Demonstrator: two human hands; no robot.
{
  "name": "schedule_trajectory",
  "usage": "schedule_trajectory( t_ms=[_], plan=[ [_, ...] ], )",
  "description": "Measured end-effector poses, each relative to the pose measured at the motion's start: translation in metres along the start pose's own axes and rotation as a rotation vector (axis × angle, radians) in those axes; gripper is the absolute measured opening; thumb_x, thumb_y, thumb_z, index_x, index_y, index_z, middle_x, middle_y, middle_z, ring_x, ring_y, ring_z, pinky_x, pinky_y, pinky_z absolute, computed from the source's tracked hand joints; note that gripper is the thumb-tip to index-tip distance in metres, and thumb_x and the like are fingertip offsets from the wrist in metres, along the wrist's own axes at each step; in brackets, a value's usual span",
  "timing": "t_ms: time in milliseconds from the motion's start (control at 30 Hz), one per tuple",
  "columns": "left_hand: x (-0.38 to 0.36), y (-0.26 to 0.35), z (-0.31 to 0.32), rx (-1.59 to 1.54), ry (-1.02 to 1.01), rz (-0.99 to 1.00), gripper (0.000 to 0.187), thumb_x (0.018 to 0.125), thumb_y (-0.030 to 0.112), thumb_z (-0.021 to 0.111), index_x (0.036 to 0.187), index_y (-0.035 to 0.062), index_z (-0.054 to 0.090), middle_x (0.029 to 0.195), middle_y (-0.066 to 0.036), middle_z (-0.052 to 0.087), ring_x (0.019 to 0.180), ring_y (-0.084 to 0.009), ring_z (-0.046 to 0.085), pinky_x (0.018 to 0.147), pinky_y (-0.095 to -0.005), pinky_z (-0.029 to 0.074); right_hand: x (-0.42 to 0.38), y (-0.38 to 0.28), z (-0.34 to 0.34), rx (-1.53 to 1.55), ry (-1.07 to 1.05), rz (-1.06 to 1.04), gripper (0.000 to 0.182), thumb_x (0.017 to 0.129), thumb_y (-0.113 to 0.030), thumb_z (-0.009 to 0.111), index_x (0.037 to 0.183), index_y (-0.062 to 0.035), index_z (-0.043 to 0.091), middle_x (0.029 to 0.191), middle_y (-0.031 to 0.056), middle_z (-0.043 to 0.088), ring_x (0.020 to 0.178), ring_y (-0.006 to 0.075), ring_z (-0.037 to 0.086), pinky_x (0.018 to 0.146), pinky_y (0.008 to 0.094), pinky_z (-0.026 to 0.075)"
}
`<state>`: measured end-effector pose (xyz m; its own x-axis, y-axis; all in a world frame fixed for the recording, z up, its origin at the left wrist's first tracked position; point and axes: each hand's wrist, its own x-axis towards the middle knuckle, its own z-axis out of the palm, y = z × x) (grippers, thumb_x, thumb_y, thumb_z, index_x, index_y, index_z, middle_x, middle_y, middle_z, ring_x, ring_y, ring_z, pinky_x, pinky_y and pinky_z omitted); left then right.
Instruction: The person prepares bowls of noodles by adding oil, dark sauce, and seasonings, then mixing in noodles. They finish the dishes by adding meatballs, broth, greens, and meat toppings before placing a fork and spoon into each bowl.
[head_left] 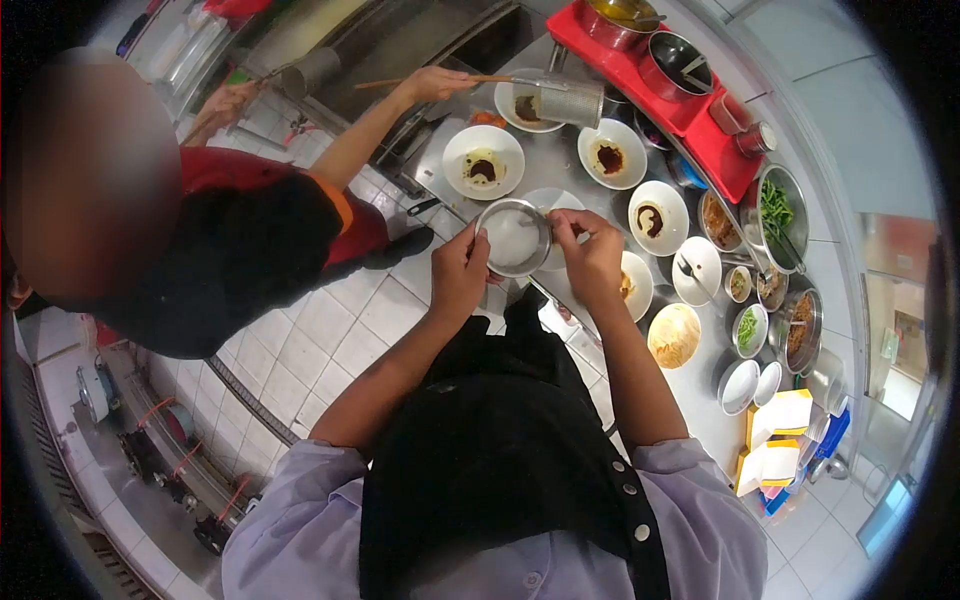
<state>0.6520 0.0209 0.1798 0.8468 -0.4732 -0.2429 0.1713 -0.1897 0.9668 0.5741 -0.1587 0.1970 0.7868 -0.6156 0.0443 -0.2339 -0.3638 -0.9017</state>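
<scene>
A round steel bowl (513,238) with white contents is held in front of my chest at the counter's edge. My left hand (460,265) is closed on its left rim, thumb on top. My right hand (592,250) is at the right rim, thumb and fingers pinched together; I cannot tell what is between them. Just beyond the steel bowl, a white dish (556,203) is partly covered by it. Around it on the counter, a white bowl with dark sauce (483,162) and several like it stand, among them a right-hand bowl (657,218).
At the left, a co-worker's hand (440,84) holds a noodle strainer (571,102) over the far bowls. A red tray (690,110) carries steel pots along the back. To the right stand a bowl of greens (776,208), a strainer-like tan bowl (675,336) and yellow boxes (775,440).
</scene>
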Motion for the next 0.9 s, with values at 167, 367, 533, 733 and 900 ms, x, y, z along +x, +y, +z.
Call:
schedule_trajectory(
  t_ms=[167,367,533,733,900],
  plan=[
    [0.011,0.001,0.002,-0.039,0.01,-0.024,0.031,0.105,0.012,0.05,0.128,-0.004,0.063,0.078,-0.009,0.069,0.057,-0.0124,0.068,0.05,-0.0262,0.058,0.018,0.029,-0.002,0.19,0.018,0.224,0.022,0.096,-0.016,0.068,0.1,0.0031,0.077,0.079,0.003,0.072,0.068,0.008,0.058,0.064,0.0249,0.046],
    [0.02,-0.022,-0.006,-0.108,0.065,-0.096,0.028,0.105,0.014,0.049,0.115,-0.0064,0.065,0.072,-0.009,0.067,0.055,-0.0138,0.068,0.049,-0.0271,0.058,0.039,0.029,0.004,0.36,-0.024,0.275,0.021,0.097,-0.015,0.066,0.101,0.0031,0.076,0.082,0.0016,0.073,0.071,0.0086,0.061,0.067,0.0242,0.047],
    [0.011,-0.035,-0.017,-0.1,0.113,-0.147,0.029,0.105,0.015,0.049,0.114,-0.0071,0.065,0.069,-0.008,0.064,0.054,-0.0141,0.067,0.05,-0.0284,0.058,0.053,-0.007,0.016,-0.56,0.121,-0.563,0.013,0.091,-0.015,0.071,0.094,-0.0034,0.077,0.081,0.0064,0.074,0.068,0.0177,0.063,0.076,0.0326,0.045],
    [0.008,-0.041,-0.019,-0.125,0.09,-0.117,0.031,0.106,0.015,0.049,0.123,-0.0073,0.063,0.074,-0.008,0.066,0.056,-0.0118,0.066,0.05,-0.0273,0.058,0.014,0.003,0.02,-0.219,-0.076,-0.242,0.011,0.088,-0.015,0.074,0.086,-0.0042,0.075,0.074,0.0082,0.071,0.065,0.0248,0.063,0.079,0.0384,0.044],
    [0.001,-0.028,-0.011,-0.072,-0.011,-0.069,0.03,0.107,0.014,0.046,0.12,-0.0067,0.063,0.083,-0.01,0.069,0.06,-0.0118,0.066,0.052,-0.0276,0.059,-0.013,0.036,0.025,0.206,-0.103,0.322,0.021,0.095,-0.018,0.071,0.102,0.0019,0.077,0.078,0.0073,0.074,0.071,0.006,0.063,0.065,0.0227,0.047]
  ],
)
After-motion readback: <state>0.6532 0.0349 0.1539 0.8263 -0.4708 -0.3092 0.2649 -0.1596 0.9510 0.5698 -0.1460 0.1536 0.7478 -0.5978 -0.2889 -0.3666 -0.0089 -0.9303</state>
